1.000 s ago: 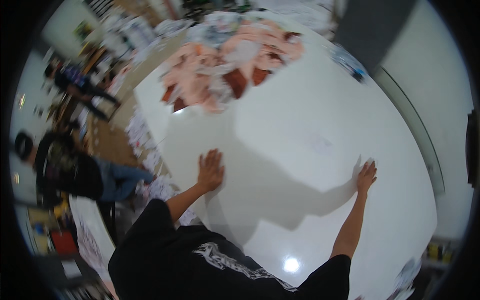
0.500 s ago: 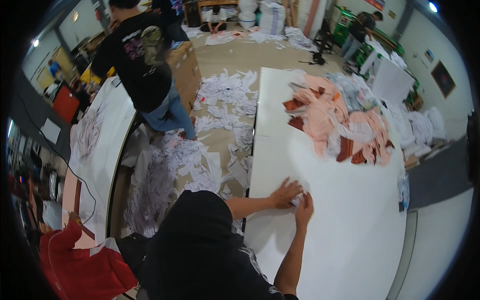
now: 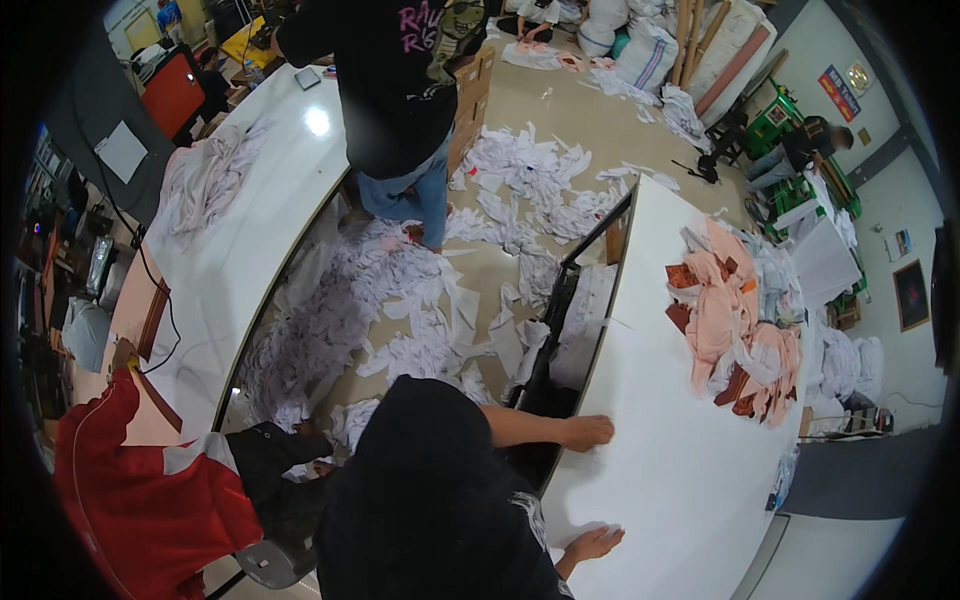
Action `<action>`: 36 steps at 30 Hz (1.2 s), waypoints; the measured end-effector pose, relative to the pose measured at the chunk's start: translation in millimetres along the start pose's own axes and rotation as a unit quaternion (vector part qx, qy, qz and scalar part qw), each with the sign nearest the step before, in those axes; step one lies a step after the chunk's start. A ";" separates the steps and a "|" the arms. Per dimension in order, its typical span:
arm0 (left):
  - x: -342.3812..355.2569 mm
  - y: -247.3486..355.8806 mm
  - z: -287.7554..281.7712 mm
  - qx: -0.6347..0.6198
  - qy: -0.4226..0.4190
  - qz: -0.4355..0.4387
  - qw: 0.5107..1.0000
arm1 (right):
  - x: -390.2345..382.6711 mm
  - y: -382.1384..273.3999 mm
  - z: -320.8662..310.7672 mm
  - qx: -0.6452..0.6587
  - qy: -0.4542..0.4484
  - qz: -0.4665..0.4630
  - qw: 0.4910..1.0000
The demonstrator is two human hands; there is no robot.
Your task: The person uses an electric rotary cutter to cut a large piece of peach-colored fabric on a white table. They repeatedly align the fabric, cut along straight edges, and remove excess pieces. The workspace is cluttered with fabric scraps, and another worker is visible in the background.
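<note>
My left hand (image 3: 588,432) is over the white tabletop (image 3: 660,480) near its left edge. Its fingers look curled in, and anything inside them is hidden. Closer to me, my right hand (image 3: 597,543) lies low over the same surface, palm turned inward and fingers stretched out, holding nothing. The hands are well apart. Farther along the tabletop, beyond both hands, is a heap of peach, white and rust-brown cloth pieces (image 3: 725,310).
White cloth scraps (image 3: 400,290) cover the floor between this table and another white table (image 3: 270,190) on the left. A person in black (image 3: 390,90) stands there; a person in red (image 3: 150,490) is at lower left. A carton (image 3: 473,100) and sacks (image 3: 650,60) stand farther back.
My hands, earlier together around a small whitish piece, have separated; the right has come nearer to me and opened. That piece no longer shows. The view has shifted, moving the cloth heap rightward.
</note>
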State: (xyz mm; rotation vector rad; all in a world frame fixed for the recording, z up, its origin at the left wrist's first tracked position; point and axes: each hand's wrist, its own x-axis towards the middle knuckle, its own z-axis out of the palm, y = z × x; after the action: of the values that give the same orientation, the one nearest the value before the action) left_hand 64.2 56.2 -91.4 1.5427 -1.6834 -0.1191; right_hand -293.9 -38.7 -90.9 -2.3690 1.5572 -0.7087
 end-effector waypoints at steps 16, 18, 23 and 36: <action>-389.2 -37.1 -227.9 0.140 -0.031 -0.734 0.664 | 23.7 -97.0 43.4 -0.061 0.091 0.098 0.989; -415.6 -16.2 -201.5 0.069 0.006 -0.764 0.641 | 29.4 -122.2 61.1 -0.028 0.066 0.048 0.996; -429.1 26.8 -129.2 -0.047 -0.104 -0.712 0.693 | 40.1 -205.1 106.9 0.065 0.006 -0.050 0.997; -439.8 -16.7 -163.8 -0.045 0.053 -0.789 0.611 | 55.2 -386.7 205.4 0.219 -0.231 -0.160 0.934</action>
State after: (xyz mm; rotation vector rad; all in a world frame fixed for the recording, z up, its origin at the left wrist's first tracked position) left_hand 134.8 504.3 -213.0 2.3803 0.2668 -0.9489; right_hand 137.2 55.5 -85.4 -2.2385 0.7398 -0.4437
